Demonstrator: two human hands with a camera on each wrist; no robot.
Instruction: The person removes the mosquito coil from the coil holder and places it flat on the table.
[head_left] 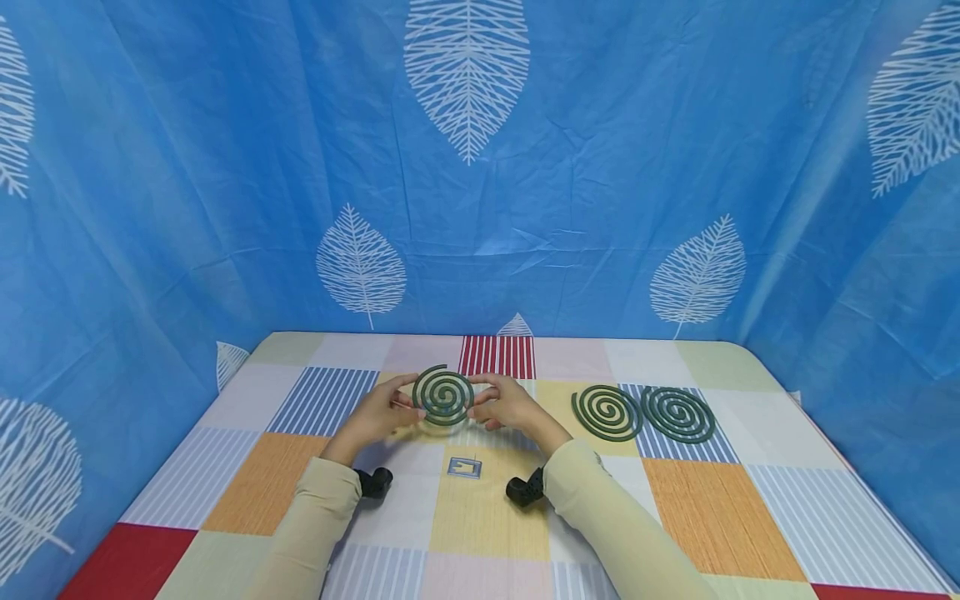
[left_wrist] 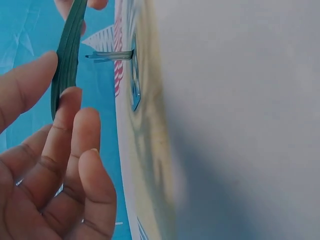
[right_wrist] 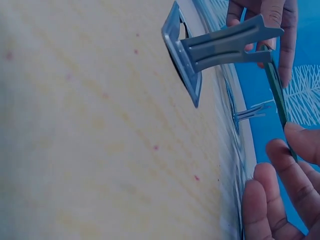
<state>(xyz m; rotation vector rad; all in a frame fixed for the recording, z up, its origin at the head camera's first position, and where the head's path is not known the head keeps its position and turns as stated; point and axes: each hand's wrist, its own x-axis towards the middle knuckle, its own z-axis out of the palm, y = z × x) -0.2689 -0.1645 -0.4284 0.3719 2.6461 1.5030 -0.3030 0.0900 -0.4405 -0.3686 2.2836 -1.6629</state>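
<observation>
A green mosquito coil (head_left: 442, 396) is held flat above the table between both hands. My left hand (head_left: 378, 410) pinches its left edge between thumb and fingers, the other fingers loosely bent below. On the opposite edge, my right hand (head_left: 512, 403) pinches the rim the same way. Edge-on in the left wrist view, the coil (left_wrist: 69, 55) hangs clear of the tabletop. A metal coil stand (head_left: 464, 467) with a raised prong lies nearer the body. The right wrist view shows this stand (right_wrist: 182, 55) large, plus a second metal stand (right_wrist: 252, 112) farther off, mostly hidden from the head view.
Two more green mosquito coils, a left one (head_left: 607, 413) and a right one (head_left: 678, 415), lie side by side to the right of the right hand. A patchwork cloth (head_left: 495, 517) covers the table. Blue leaf-printed curtains (head_left: 570, 208) enclose its back and sides.
</observation>
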